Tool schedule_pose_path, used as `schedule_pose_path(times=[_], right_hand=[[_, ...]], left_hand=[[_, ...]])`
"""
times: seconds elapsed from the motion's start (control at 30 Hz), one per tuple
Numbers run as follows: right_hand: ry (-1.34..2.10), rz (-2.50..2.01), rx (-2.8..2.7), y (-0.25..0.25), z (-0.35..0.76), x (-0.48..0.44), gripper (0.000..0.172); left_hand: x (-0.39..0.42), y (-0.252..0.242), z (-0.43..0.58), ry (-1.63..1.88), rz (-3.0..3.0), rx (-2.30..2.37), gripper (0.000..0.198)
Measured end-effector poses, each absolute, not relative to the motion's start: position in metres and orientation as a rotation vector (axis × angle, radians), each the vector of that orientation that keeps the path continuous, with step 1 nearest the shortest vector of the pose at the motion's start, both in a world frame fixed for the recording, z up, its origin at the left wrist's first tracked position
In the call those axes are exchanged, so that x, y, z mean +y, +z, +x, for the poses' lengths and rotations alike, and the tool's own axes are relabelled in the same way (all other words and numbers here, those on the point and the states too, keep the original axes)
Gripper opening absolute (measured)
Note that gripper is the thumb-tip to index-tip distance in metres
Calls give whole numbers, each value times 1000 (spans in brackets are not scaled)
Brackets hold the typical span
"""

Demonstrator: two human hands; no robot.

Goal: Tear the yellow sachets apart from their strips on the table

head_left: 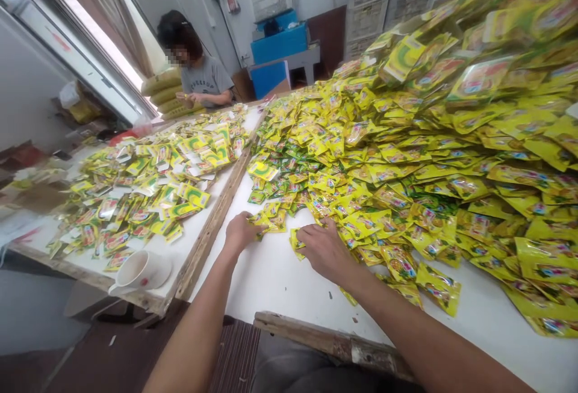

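Note:
My left hand (pixel 241 233) is closed at the edge of a small bunch of yellow sachets (pixel 273 222), its thumb and fingers pinching the near side. To its right, my right hand (pixel 326 251) has its fingers curled over another yellow sachet (pixel 295 240), close to the white tabletop (pixel 266 260). Part of that sachet is hidden under the fingertips. Just beyond both hands lies a patch of green sachets (pixel 289 164). A large heap of yellow sachets (pixel 383 170) spreads from there to the right and rises high at the back.
A wooden strip (pixel 221 212) divides the table. Left of it are many small yellow-green boxes (pixel 180 170) and a white mug (pixel 142 271) near the edge. A co-worker (pixel 205 77) sits at the far end. Blue boxes (pixel 280 44) and stacked crates (pixel 368 2) stand behind.

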State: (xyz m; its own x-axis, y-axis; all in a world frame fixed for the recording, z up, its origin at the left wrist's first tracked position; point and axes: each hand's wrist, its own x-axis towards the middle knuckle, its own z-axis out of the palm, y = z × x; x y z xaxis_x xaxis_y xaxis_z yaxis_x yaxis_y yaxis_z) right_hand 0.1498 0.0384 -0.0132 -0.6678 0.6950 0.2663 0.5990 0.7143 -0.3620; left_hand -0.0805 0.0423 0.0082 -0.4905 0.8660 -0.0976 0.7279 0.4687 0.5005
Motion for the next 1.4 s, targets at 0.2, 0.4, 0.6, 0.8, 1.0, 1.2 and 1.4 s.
schedule_pose_path(times=[0.2, 0.4, 0.6, 0.8, 1.0, 1.2, 1.4], right_hand=[[632, -1073, -2105, -5, 158, 41, 14], [1223, -1065, -1655, 4, 149, 44, 23], [1210, -1065, -1549, 2, 159, 50, 17], [1055, -1133, -1528, 19, 179, 55, 17], [775, -1098, -1976, 14, 178, 49, 12], [995, -1221, -1589, 15, 174, 51, 16], [1151, -1377, -1434, 20, 185, 57, 29]], left_hand=[[10, 5, -57, 1116, 1022, 1706, 40], [-2, 18, -10, 1141, 965, 1359, 45], [1, 17, 7, 1178, 756, 1286, 52], [6, 13, 0, 1157, 807, 1371, 43], [5, 22, 14, 1131, 794, 1280, 42], [15, 20, 40, 1355, 674, 1285, 48], [44, 40, 36, 1187, 932, 1238, 40]])
